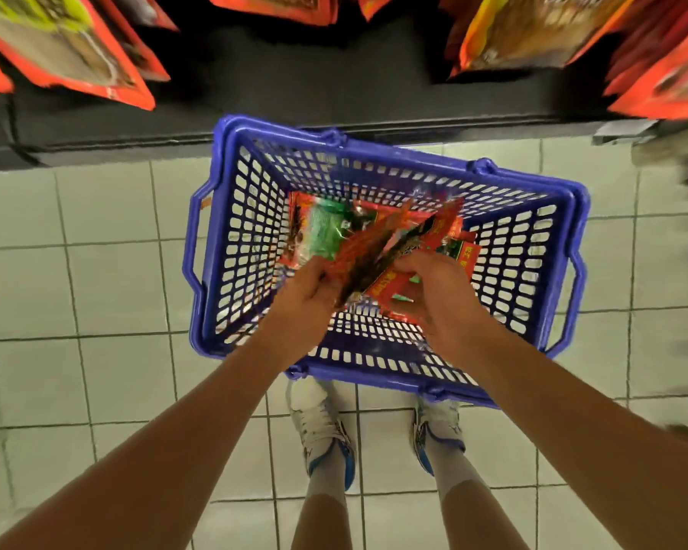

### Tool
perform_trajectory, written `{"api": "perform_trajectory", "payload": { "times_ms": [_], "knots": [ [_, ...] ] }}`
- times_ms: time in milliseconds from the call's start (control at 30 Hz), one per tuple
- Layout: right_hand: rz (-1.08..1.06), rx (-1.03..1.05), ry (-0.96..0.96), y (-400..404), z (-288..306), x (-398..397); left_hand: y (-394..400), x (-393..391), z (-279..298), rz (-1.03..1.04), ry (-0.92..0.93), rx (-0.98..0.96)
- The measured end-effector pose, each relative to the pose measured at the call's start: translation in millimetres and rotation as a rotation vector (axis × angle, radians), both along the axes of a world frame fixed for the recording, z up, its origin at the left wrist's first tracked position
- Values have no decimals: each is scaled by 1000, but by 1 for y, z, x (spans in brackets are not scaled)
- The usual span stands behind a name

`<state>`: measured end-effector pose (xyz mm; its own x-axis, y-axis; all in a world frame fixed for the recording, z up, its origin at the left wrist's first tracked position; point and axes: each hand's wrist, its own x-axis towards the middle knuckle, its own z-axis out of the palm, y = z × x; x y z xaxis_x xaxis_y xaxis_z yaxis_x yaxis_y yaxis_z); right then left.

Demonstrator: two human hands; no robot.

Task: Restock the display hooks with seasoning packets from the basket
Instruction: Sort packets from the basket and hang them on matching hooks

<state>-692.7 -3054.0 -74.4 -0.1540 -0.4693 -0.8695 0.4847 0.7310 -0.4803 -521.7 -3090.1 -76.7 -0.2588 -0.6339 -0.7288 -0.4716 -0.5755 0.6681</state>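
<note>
The head view looks straight down on a blue basket (386, 248) standing on the tiled floor (96, 271), just in front of the person's shoes (326, 430) and close against the dark base of the display (294, 85). That spot seems chosen for convenience: the stock sits right below the hanging packets (76, 53) whose lower ends show blurred along the top edge, so each lift from basket to hook stays short. The hooks themselves are out of sight.

Both hands reach down into the basket. The left hand (306, 295) has its fingers curled round the lower edge of a small bunch of red seasoning packets (390, 248), which fans upward and to the right, clear of the loose pile. The right hand (433, 299) meets the same bunch from the other side, its fingers bent in on the packets, apparently to square them or peel one away; exactly which packet it pinches cannot be told. Holding the bunch at one end probably leaves the other end free to be threaded onto a hook.

More packets (318, 232), red and green, lie flat on the basket bottom beneath the hands, so the restocking looks far from finished. The step in hand appears to be gathering and sorting a handful before rising to the display.
</note>
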Motion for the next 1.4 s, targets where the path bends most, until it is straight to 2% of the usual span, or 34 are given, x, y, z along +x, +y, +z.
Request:
{"api": "perform_trajectory", "payload": {
  "times_ms": [100, 167, 300, 433, 500, 600, 667, 733, 867, 900, 1033, 1167, 1400],
  "knots": [
    [-18, -26, 3, -7, 37, 5, 2, -12, 33, 54, 130, 71],
    [-9, -43, 5, -12, 61, 8, 2, -12, 53, 5, 195, 56],
    [-7, -80, -14, -23, 110, 4, -2, -16, 94, -103, 111, -131],
    [43, -115, -48, -33, 158, -9, -18, -15, 142, 17, 33, -242],
    [45, -145, 49, -38, 183, -19, -27, -16, 171, 65, 10, -252],
    [6, -259, 328, -43, 228, -40, -34, -26, 228, 78, 57, -266],
    [78, -316, 503, -46, 266, -55, -39, -32, 273, 127, 105, -263],
    [81, -381, 530, -51, 313, -70, -44, -35, 322, 186, 130, -306],
    [95, -514, 252, -57, 423, -92, -53, -44, 432, 251, 186, -416],
    [101, -567, 232, -57, 452, -96, -55, -47, 462, 255, 200, -463],
    [-7, -719, 362, -56, 571, -110, -60, -57, 584, 271, 163, -680],
    [-43, -924, 392, -63, 689, -127, -77, -66, 694, 328, 84, -890],
    [-128, -1132, 630, -78, 845, -149, -105, -63, 833, 369, 231, -1136]
  ]
}}
